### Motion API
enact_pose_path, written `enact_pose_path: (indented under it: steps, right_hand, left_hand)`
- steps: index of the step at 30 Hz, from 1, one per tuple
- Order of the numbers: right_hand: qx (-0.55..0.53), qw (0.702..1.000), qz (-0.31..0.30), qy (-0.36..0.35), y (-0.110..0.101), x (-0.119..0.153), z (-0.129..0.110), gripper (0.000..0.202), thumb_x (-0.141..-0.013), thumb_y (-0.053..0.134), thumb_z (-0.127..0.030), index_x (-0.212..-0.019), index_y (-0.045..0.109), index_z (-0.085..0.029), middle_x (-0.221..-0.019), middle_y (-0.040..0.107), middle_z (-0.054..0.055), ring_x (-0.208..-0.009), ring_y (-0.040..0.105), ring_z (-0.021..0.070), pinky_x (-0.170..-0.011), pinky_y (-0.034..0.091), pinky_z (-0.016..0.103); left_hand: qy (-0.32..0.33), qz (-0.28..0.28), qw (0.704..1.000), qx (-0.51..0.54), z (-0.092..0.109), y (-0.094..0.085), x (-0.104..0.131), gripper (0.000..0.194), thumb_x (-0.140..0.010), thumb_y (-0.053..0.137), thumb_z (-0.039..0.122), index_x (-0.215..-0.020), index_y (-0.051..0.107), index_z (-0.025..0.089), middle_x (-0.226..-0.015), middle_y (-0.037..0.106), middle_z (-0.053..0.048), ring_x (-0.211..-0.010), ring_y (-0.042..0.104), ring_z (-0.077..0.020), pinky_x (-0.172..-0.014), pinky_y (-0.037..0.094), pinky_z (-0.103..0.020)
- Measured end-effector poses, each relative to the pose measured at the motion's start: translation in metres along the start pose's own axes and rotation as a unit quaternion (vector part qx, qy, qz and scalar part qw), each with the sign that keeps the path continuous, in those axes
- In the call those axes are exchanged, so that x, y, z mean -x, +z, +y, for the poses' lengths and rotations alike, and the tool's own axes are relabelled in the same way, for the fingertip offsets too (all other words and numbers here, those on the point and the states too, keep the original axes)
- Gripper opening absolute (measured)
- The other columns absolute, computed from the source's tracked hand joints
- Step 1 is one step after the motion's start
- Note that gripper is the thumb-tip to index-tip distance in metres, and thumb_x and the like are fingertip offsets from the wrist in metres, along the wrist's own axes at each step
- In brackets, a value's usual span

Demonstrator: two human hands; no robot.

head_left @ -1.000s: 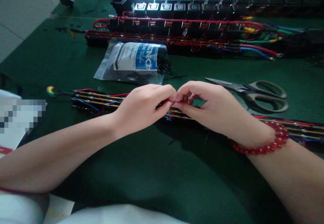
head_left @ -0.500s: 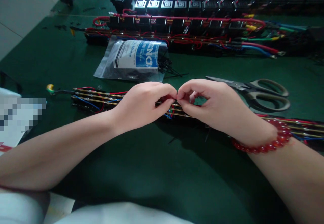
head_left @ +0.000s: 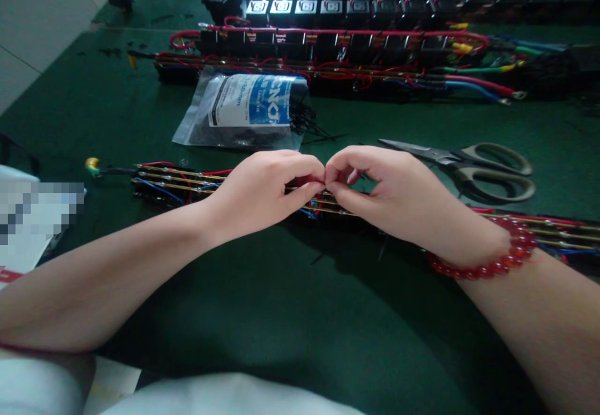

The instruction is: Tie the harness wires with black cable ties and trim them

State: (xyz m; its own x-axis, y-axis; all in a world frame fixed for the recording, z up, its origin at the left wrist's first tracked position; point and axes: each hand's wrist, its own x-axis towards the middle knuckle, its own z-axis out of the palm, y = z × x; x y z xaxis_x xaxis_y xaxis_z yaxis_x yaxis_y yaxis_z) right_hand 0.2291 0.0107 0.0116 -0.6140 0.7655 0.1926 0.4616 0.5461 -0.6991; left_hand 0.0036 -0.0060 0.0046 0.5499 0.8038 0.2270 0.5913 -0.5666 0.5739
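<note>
My left hand and my right hand meet fingertip to fingertip above a long wired socket strip. Both pinch with thumb and forefinger; whatever is between the fingertips is too small or hidden to make out. The strip has brass-coloured bars, with red and blue wires, and runs crosswise under both hands, which cover its middle. Behind my left hand lies a clear plastic bag with black cable ties sticking out of its open end. Scissors rest just behind my right hand.
Farther back lie more wired strips and rows of sockets. Thick cables with ring ends stick out at the right. A small dark scrap lies on the green table in front. White paper shows at the lower left.
Both hands keep their fingertips together in almost the same place over the strip. The whole view has shifted very slightly; nothing else visibly differs.
</note>
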Motion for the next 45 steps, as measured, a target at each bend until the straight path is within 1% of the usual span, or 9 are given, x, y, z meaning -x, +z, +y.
enact_pose_path:
  steps: [9, 15, 19, 22, 25, 30, 35, 39, 45]
  right_hand:
    - [-0.001, 0.999, 0.012, 0.033, -0.0035, 0.0013, -0.0044, 0.007, -0.087, 0.060, -0.016, -0.087, 0.064, -0.022, -0.084, 0.071, 0.002, -0.073, 0.062, 0.0172, -0.064, 0.046, 0.031]
    - [-0.012, 0.999, 0.031, 0.043, -0.0028, 0.0005, -0.0064, 0.007, -0.087, 0.060, -0.015, -0.085, 0.063, -0.021, -0.084, 0.069, 0.003, -0.071, 0.061, 0.0178, -0.063, 0.045, 0.032]
    - [-0.009, 0.998, 0.019, 0.057, -0.0032, 0.0009, -0.0068, 0.005, -0.088, 0.061, -0.019, -0.087, 0.064, -0.022, -0.085, 0.070, 0.004, -0.071, 0.061, 0.0186, -0.063, 0.046, 0.033]
    - [-0.005, 0.999, 0.005, 0.042, -0.0033, 0.0014, -0.0060, 0.005, -0.091, 0.061, -0.022, -0.089, 0.065, -0.023, -0.088, 0.072, 0.004, -0.073, 0.063, 0.0188, -0.064, 0.048, 0.032]
    - [-0.002, 1.000, 0.009, 0.018, -0.0026, 0.0015, -0.0042, 0.004, -0.093, 0.062, -0.024, -0.091, 0.066, -0.024, -0.089, 0.073, 0.004, -0.075, 0.065, 0.0188, -0.066, 0.051, 0.032]
    - [-0.005, 1.000, 0.009, 0.000, -0.0024, 0.0013, -0.0030, 0.005, -0.095, 0.062, -0.025, -0.094, 0.067, -0.022, -0.089, 0.073, 0.003, -0.074, 0.065, 0.0176, -0.065, 0.050, 0.031]
    - [-0.013, 1.000, 0.000, 0.011, -0.0032, 0.0014, -0.0045, 0.009, -0.097, 0.062, -0.029, -0.095, 0.068, -0.023, -0.089, 0.073, 0.004, -0.075, 0.066, 0.0184, -0.065, 0.050, 0.031]
    - [-0.011, 1.000, -0.004, 0.019, -0.0028, 0.0010, -0.0048, 0.009, -0.096, 0.062, -0.028, -0.095, 0.069, -0.024, -0.089, 0.074, 0.004, -0.076, 0.067, 0.0192, -0.067, 0.051, 0.032]
    - [-0.016, 1.000, -0.015, 0.018, -0.0025, 0.0004, -0.0048, 0.009, -0.096, 0.062, -0.027, -0.096, 0.070, -0.024, -0.089, 0.075, 0.003, -0.076, 0.067, 0.0192, -0.067, 0.052, 0.033]
  left_hand:
    - [-0.005, -0.013, 1.000, 0.000, 0.0001, -0.0001, -0.0001, 0.016, -0.102, 0.063, 0.022, -0.102, 0.078, 0.020, -0.092, 0.078, 0.001, -0.082, 0.069, -0.0135, -0.074, 0.046, -0.026]
    - [-0.012, -0.020, 1.000, 0.009, 0.0015, -0.0018, -0.0007, 0.016, -0.102, 0.062, 0.022, -0.101, 0.078, 0.020, -0.088, 0.076, 0.002, -0.077, 0.066, -0.0120, -0.070, 0.044, -0.025]
    - [-0.012, -0.018, 1.000, 0.010, 0.0024, -0.0011, -0.0009, 0.014, -0.101, 0.062, 0.021, -0.098, 0.076, 0.019, -0.086, 0.075, 0.002, -0.075, 0.065, -0.0116, -0.068, 0.043, -0.024]
    - [-0.010, -0.015, 1.000, -0.006, 0.0023, 0.0003, -0.0004, 0.014, -0.100, 0.063, 0.023, -0.093, 0.074, 0.019, -0.083, 0.074, 0.001, -0.074, 0.063, -0.0126, -0.068, 0.042, -0.025]
    - [-0.008, -0.015, 0.999, -0.027, 0.0019, 0.0010, -0.0001, 0.015, -0.100, 0.062, 0.023, -0.094, 0.075, 0.019, -0.084, 0.075, 0.000, -0.075, 0.064, -0.0138, -0.069, 0.042, -0.027]
    - [-0.024, -0.007, 1.000, 0.010, 0.0027, -0.0014, -0.0013, 0.016, -0.099, 0.062, 0.024, -0.094, 0.076, 0.018, -0.087, 0.077, 0.000, -0.076, 0.067, -0.0133, -0.071, 0.047, -0.025]
    - [-0.045, 0.015, 0.997, 0.056, 0.0040, -0.0033, -0.0020, 0.014, -0.097, 0.066, 0.025, -0.095, 0.077, 0.018, -0.089, 0.078, 0.000, -0.079, 0.070, -0.0132, -0.074, 0.053, -0.024]
    - [-0.054, 0.033, 0.996, 0.055, 0.0046, -0.0033, -0.0014, 0.011, -0.095, 0.067, 0.024, -0.094, 0.077, 0.018, -0.089, 0.077, 0.001, -0.079, 0.069, -0.0130, -0.075, 0.055, -0.024]
    - [-0.055, 0.041, 0.996, 0.052, 0.0047, -0.0046, -0.0018, 0.012, -0.097, 0.065, 0.023, -0.095, 0.076, 0.018, -0.092, 0.076, 0.000, -0.083, 0.068, -0.0134, -0.078, 0.056, -0.025]
